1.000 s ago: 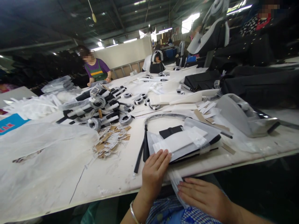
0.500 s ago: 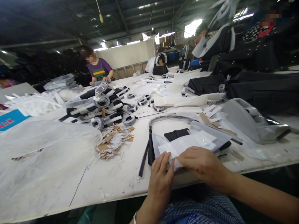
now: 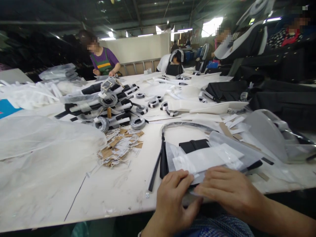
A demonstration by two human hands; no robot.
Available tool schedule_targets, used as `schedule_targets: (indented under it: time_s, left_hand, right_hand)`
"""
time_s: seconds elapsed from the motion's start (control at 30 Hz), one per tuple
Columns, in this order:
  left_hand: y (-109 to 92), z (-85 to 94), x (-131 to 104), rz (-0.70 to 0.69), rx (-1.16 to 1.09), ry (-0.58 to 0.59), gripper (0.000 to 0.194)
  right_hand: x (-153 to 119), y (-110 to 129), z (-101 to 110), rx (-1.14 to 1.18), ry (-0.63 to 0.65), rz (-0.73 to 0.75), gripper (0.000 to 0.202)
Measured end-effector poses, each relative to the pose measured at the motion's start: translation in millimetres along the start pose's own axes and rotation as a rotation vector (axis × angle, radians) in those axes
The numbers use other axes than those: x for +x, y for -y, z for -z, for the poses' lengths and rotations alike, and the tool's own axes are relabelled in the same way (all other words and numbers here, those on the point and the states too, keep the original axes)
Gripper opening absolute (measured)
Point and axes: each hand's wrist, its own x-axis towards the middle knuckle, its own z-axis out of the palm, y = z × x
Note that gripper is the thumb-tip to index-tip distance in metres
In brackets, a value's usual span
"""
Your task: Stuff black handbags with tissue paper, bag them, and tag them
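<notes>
A black handbag (image 3: 194, 145) lies flat in front of me, partly covered by translucent white wrapping sheets (image 3: 223, 138). Its handle (image 3: 186, 124) arches away from me in clear wrap. Across the bag rests a white packet (image 3: 209, 158) in thin film. My left hand (image 3: 174, 194) presses its fingers on the near left edge of the wrapping, thumb stretched out apart below. My right hand (image 3: 229, 189) is closed at the near edge, fingers together; a bit of translucent sheet shows at its fingertips. A dark strap (image 3: 155, 164) hangs out on the left.
Cardboard and white tags with strings (image 3: 119, 146) lie to the left, before a pile of wrapped black pieces and coiled handles (image 3: 108, 98). Clear sheeting (image 3: 49, 171) covers the left. A grey tape dispenser (image 3: 274, 135) stands right. Other people work across the table.
Both hands have moved toward the table's near edge, and the left thumb has come away from its fingers. The white packet shows more fully now. My view has shifted slightly left.
</notes>
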Motion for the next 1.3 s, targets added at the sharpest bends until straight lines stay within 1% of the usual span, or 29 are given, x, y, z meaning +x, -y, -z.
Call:
schedule_targets:
  time_s: [0.1,0.2,0.33,0.43,0.57,0.63,0.7,0.8,0.87,0.97,1.07,1.13,1.2,1.3]
  left_hand:
    - [5.4,-6.1,-2.3,-0.068,0.043,-0.067,0.031]
    - [8.1,-8.7,-2.7,-0.093,0.054,-0.091,0.029]
    - [4.0,-8.5,1.9,-0.024,0.032,-0.1,0.016]
    - [-0.9,-10.3,5.4,0.028,0.026,-0.119,0.016]
    - [-5.0,-14.6,5.3,0.054,0.091,-0.198,0.013]
    - [-5.6,-15.8,4.1,0.064,0.119,-0.228,0.012]
    - [-5.0,-15.9,2.9,0.045,0.11,-0.216,0.01]
    - [-1.9,-14.6,1.1,-0.027,0.1,-0.182,0.011]
    - [0.9,-13.4,-0.1,-0.069,0.115,-0.199,0.013]
    - [4.2,-11.7,-1.9,-0.104,0.128,-0.227,0.011]
    - [5.4,-9.4,-3.0,-0.105,0.136,-0.244,0.012]
    - [4.9,-7.2,-2.8,-0.076,0.149,-0.253,0.02]
    - [3.6,-4.8,-1.5,-0.078,0.2,-0.221,0.03]
    - [0.5,-2.7,1.6,-0.143,0.296,-0.135,0.029]
  right_hand:
    - [-1.7,-2.2,0.7,-0.085,-0.011,0.03,0.021]
    - [1.1,-9.6,-1.1,-0.116,-0.018,-0.02,0.023]
    - [7.5,-22.0,-10.4,-0.068,0.006,-0.175,0.02]
    - [9.5,-30.0,-17.9,-0.028,0.046,-0.288,0.018]
    - [10.7,-35.7,-21.9,0.061,0.143,-0.353,0.019]
    - [11.4,-37.5,-22.9,0.091,0.17,-0.379,0.018]
    - [12.3,-39.6,-24.1,0.1,0.19,-0.417,0.016]
    - [15.1,-43.3,-25.6,0.099,0.253,-0.505,0.008]
    - [18.7,-45.3,-25.7,0.083,0.314,-0.563,0.004]
    - [25.3,-46.5,-24.4,0.05,0.38,-0.625,0.004]
    - [30.7,-45.9,-23.0,0.054,0.389,-0.687,0.008]
    - [33.2,-45.0,-22.5,0.064,0.383,-0.73,0.013]
    - [35.3,-44.2,-22.5,0.06,0.38,-0.75,0.016]
    - [38.5,-43.5,-22.3,0.034,0.378,-0.741,0.016]
